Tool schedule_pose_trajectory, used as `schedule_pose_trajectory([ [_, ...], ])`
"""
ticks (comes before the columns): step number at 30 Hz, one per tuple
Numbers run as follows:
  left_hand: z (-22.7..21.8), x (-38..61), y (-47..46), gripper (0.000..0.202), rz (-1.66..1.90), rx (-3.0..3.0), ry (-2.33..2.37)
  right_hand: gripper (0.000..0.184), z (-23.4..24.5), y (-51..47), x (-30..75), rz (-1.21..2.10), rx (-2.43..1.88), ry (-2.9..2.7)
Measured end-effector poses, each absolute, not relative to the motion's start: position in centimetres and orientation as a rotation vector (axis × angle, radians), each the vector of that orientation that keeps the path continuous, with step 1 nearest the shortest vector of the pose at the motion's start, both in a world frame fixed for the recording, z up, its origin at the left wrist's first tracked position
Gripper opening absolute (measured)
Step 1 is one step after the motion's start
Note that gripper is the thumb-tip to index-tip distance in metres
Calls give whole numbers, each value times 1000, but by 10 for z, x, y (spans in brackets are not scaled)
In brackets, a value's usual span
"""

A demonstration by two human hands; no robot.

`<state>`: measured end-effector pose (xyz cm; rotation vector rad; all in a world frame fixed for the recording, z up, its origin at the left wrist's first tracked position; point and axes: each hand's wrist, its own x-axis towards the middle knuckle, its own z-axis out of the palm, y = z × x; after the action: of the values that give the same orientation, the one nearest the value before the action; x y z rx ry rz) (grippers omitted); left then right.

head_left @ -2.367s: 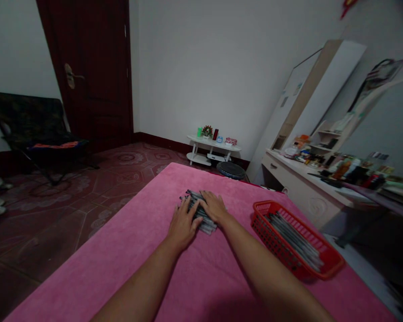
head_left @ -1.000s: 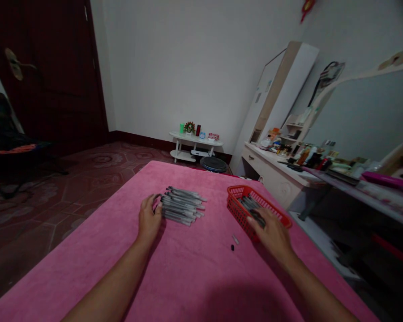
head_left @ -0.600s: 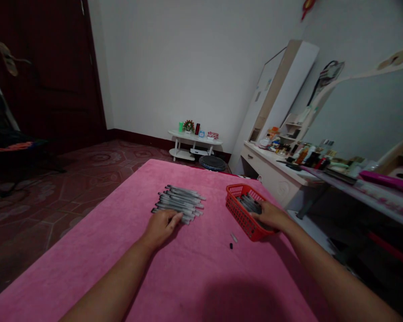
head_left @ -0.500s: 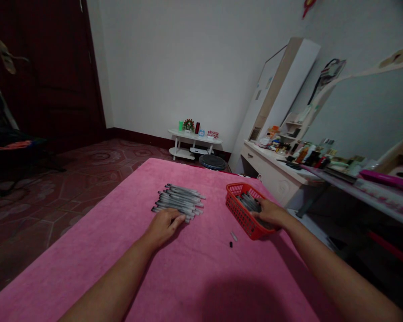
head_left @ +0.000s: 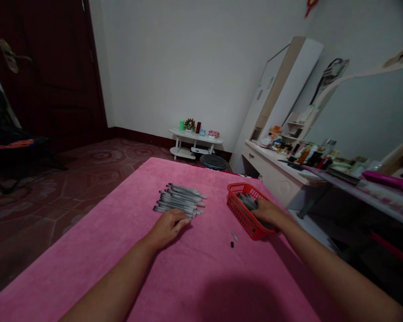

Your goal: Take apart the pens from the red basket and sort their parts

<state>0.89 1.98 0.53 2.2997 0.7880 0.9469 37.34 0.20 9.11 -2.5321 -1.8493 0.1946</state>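
A pile of grey pens [head_left: 180, 201] lies on the pink cloth [head_left: 195, 277] near the middle. My left hand [head_left: 168, 227] rests flat on the cloth just in front of the pile, fingers stretched toward its near edge. A red plastic basket [head_left: 244, 213] with more grey pens stands to the right. My right hand [head_left: 267, 213] reaches into the basket, fingers curled over the pens inside; what the fingers hold is hidden. A small grey cap [head_left: 235, 236] and a black cap [head_left: 232, 244] lie loose on the cloth beside the basket.
A dressing table [head_left: 282, 176] crowded with bottles stands to the right, with a large mirror behind it. A low white table [head_left: 195, 144] and a dark round stool [head_left: 213, 162] sit by the far wall. A dark door [head_left: 50, 71] and a folding chair [head_left: 10, 147] are at left.
My right hand left the pile and went into the red basket. My left hand slid from the pile's left side to its near edge. The view turned right.
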Motion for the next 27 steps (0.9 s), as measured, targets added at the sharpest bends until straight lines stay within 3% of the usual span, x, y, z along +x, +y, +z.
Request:
schedule_pose_trajectory([
  [7, 5, 7, 19, 40, 990, 2285, 897, 37, 83, -5, 376, -75, -2523, -1879],
  [11, 4, 6, 21, 41, 1020, 2293, 954, 28, 82, -1, 383, -65, -2508, -1902],
  [18, 0, 1, 27, 43, 1206, 2175, 1113, 31, 93, -3, 391, -48, -2514, -1846],
  [23, 1, -3, 31, 34, 1528, 1976, 1257, 33, 108, -5, 384, -94, -2453, -1740],
  [27, 4, -7, 37, 29, 1759, 1840, 1391, 34, 123, 6, 346, -87, -2136, -1790],
])
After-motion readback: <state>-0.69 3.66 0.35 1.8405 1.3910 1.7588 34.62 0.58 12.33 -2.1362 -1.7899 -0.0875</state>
